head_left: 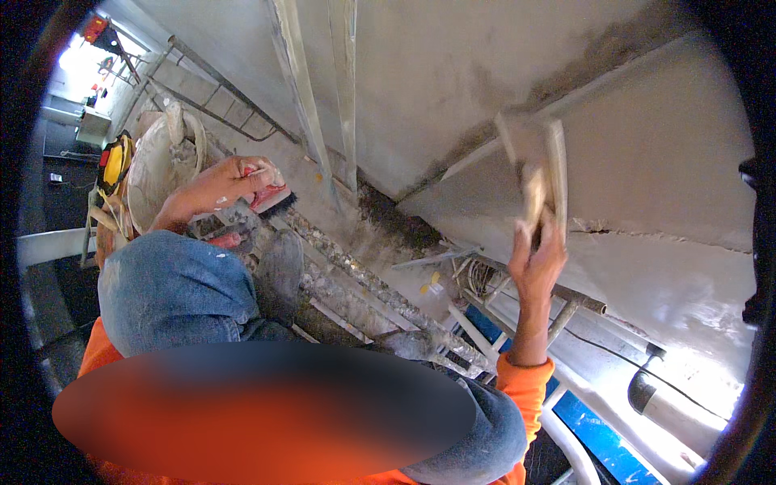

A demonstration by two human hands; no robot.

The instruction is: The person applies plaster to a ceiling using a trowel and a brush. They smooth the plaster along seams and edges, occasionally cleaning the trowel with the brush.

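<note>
My left hand [230, 182] is closed round a brush [272, 196] with a red-and-white body and dark bristles, above a crusted plank. My right arm stretches up to the grey plastered wall [647, 153]. My right hand [540, 259] grips the handle of a pale plastering float [556, 166], which is smeared by motion; whether it touches the wall I cannot tell. Below my left wrist lies a plaster-caked tool with a red handle [225, 241]. A plaster-smeared bucket [158, 182] stands beside my left forearm.
I am crouching on a plaster-crusted scaffold plank [356, 271]. Metal scaffold frames [218, 81] rise at the far left, with more scaffold tubes [566, 303] at the right. Two upright poles [343, 97] stand ahead near the wall. A black-and-yellow object [115, 164] is beyond the bucket.
</note>
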